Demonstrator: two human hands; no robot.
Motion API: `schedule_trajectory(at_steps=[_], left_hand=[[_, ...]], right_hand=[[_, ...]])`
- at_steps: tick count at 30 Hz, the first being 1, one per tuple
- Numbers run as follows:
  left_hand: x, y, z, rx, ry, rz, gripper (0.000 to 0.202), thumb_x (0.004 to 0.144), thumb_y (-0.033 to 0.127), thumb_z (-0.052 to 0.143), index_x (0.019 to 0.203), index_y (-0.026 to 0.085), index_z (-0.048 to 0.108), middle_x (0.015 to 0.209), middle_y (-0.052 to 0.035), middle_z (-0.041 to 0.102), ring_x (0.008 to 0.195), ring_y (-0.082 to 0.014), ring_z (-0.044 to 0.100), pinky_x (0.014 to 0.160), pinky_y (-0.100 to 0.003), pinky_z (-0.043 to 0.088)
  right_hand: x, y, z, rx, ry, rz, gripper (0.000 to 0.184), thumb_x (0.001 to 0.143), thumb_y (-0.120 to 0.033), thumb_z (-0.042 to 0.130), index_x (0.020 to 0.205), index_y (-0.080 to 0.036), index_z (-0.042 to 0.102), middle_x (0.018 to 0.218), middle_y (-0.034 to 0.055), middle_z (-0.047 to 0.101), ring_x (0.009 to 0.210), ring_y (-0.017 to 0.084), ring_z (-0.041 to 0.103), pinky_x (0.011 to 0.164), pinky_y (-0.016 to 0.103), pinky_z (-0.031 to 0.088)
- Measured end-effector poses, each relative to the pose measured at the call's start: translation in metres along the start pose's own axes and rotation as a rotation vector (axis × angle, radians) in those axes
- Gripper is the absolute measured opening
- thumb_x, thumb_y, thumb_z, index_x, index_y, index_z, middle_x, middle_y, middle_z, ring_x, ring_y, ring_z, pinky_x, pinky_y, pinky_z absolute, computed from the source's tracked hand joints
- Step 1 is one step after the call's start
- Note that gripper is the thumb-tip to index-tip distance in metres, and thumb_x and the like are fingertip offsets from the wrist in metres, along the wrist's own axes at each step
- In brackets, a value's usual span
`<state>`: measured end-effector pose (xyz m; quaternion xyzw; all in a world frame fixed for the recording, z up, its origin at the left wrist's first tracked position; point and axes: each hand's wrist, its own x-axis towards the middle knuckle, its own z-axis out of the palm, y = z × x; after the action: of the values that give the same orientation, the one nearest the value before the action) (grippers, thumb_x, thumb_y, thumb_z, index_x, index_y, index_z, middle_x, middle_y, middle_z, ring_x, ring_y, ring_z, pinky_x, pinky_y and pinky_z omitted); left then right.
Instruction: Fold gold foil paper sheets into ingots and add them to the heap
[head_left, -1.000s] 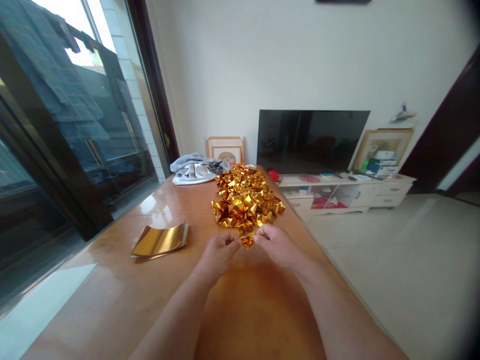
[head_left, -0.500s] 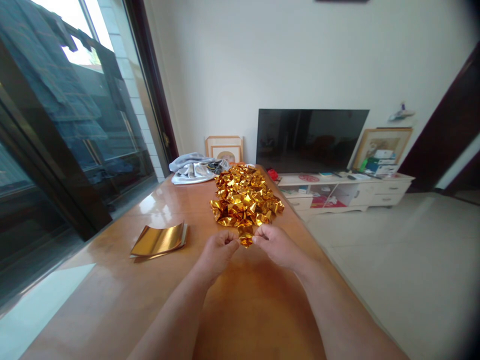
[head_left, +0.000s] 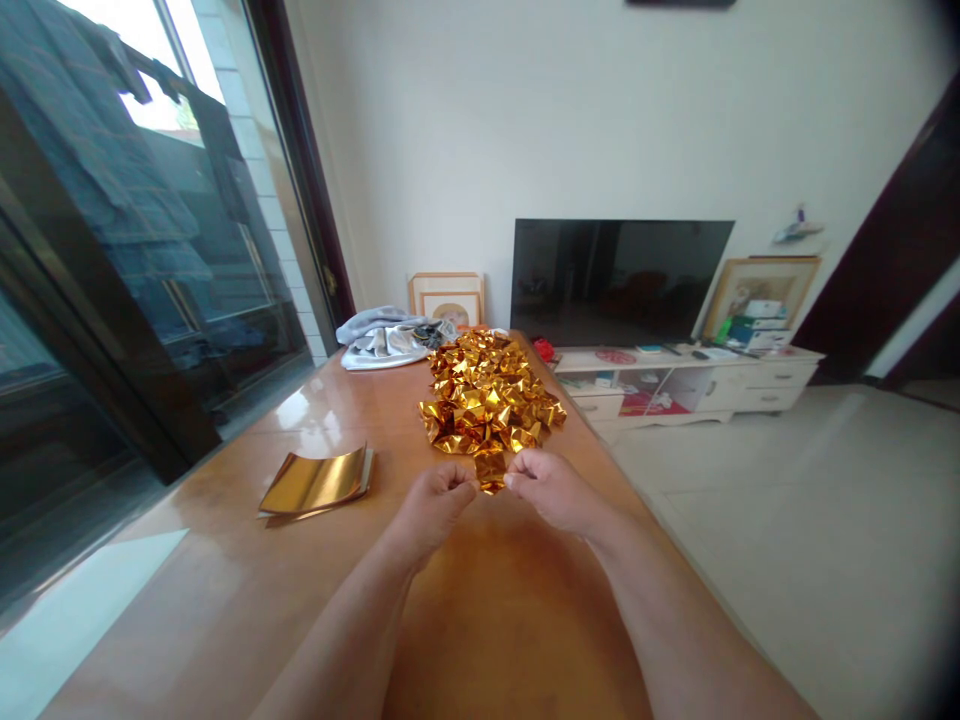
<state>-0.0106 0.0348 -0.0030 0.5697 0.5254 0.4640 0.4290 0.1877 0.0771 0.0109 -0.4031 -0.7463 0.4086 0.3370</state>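
A small piece of folded gold foil paper (head_left: 490,468) is held just above the table between my two hands. My left hand (head_left: 442,498) pinches its left lower edge between thumb and curled fingers. On the opposite side my right hand (head_left: 544,485) grips the right edge the same way. Right behind it lies a big heap of folded gold foil pieces (head_left: 487,395), stretching to the table's far end. To the left, apart from both hands, rests a stack of flat gold foil sheets (head_left: 319,482), slightly curled at the edges.
The brown table (head_left: 517,620) reflects the window light. Grey and white cloth (head_left: 390,340) lies bundled at its far left. A framed picture (head_left: 448,298) leans on the wall behind. Beyond the right edge stand a television (head_left: 622,280) and a white cabinet (head_left: 750,388).
The foil piece looks slightly flatter and squarer between my fingers. Both hands keep their pinch in nearly the same place; the view has shifted a little.
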Motion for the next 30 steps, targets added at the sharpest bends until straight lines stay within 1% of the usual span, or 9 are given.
schedule_trajectory(at_steps=[5,9,11,13,16,18,23,27,30], left_hand=[[-0.001,0.002,0.000,0.000,0.001,-0.019,0.017,0.075,0.031,0.061,0.069,0.018,0.052,0.062,0.0057,0.043,0.058,-0.0097,0.035,0.054,-0.023,0.024],[-0.001,0.004,0.000,-0.018,-0.021,-0.040,0.013,0.071,0.027,0.059,0.068,0.018,0.053,0.061,0.0059,0.043,0.056,-0.0091,0.034,0.054,-0.022,0.024],[-0.002,0.004,0.000,-0.031,-0.030,-0.062,0.011,0.070,0.026,0.059,0.067,0.018,0.053,0.059,0.0063,0.043,0.055,-0.0089,0.034,0.054,-0.023,0.022],[-0.001,0.003,0.000,-0.037,-0.012,-0.086,0.012,0.069,0.026,0.060,0.065,0.018,0.052,0.058,0.0066,0.042,0.054,-0.0089,0.033,0.053,-0.023,0.022],[0.000,0.000,-0.003,-0.070,0.056,-0.101,0.016,0.071,0.028,0.062,0.063,0.017,0.054,0.057,0.0054,0.047,0.055,-0.0096,0.037,0.054,-0.024,0.024],[0.001,-0.003,-0.005,-0.144,0.099,-0.096,0.017,0.072,0.030,0.063,0.063,0.017,0.057,0.059,0.0036,0.052,0.057,-0.0102,0.041,0.057,-0.023,0.027],[0.005,-0.007,-0.007,-0.365,0.189,-0.148,0.019,0.070,0.032,0.071,0.067,0.016,0.060,0.063,0.0015,0.058,0.056,-0.0092,0.042,0.055,-0.023,0.027],[0.007,-0.010,-0.005,-0.424,0.225,-0.142,0.025,0.069,0.037,0.071,0.068,0.016,0.057,0.064,0.0017,0.056,0.054,-0.0088,0.041,0.053,-0.023,0.026],[0.006,-0.011,-0.002,-0.446,0.230,-0.124,0.025,0.069,0.037,0.071,0.072,0.016,0.058,0.065,0.0025,0.055,0.054,-0.0083,0.039,0.054,-0.023,0.026]], right_hand=[[0.001,0.000,0.000,0.008,-0.007,0.035,0.013,0.083,-0.025,0.056,0.073,-0.019,0.051,0.069,-0.0039,0.050,0.064,0.012,0.043,0.056,0.024,0.031],[0.000,-0.002,0.000,0.022,0.003,0.064,0.013,0.081,-0.024,0.057,0.071,-0.019,0.050,0.065,-0.0047,0.048,0.060,0.011,0.042,0.053,0.024,0.028],[0.000,-0.001,0.001,0.053,-0.001,0.098,0.013,0.079,-0.024,0.058,0.070,-0.019,0.051,0.063,-0.0051,0.047,0.058,0.011,0.041,0.052,0.025,0.026],[0.000,0.000,0.003,0.111,-0.024,0.143,0.013,0.079,-0.025,0.060,0.070,-0.019,0.051,0.062,-0.0051,0.048,0.056,0.010,0.041,0.052,0.024,0.028],[0.001,0.003,0.004,0.222,-0.055,0.166,0.016,0.081,-0.033,0.060,0.075,-0.018,0.055,0.063,-0.0035,0.054,0.057,0.012,0.047,0.055,0.025,0.035],[0.001,0.005,0.004,0.261,-0.026,0.156,0.019,0.083,-0.037,0.061,0.079,-0.018,0.056,0.067,-0.0025,0.057,0.059,0.012,0.049,0.057,0.025,0.037],[0.002,0.007,0.007,0.284,0.021,0.147,0.026,0.084,-0.044,0.060,0.078,-0.019,0.055,0.067,-0.0018,0.059,0.056,0.011,0.048,0.055,0.024,0.036],[0.002,0.006,0.017,0.275,0.047,0.154,0.033,0.082,-0.051,0.061,0.077,-0.019,0.055,0.064,-0.0019,0.058,0.054,0.011,0.047,0.052,0.024,0.035],[0.001,0.004,0.027,0.274,0.040,0.131,0.042,0.083,-0.060,0.060,0.076,-0.019,0.055,0.062,-0.0020,0.057,0.053,0.011,0.047,0.052,0.024,0.035]])
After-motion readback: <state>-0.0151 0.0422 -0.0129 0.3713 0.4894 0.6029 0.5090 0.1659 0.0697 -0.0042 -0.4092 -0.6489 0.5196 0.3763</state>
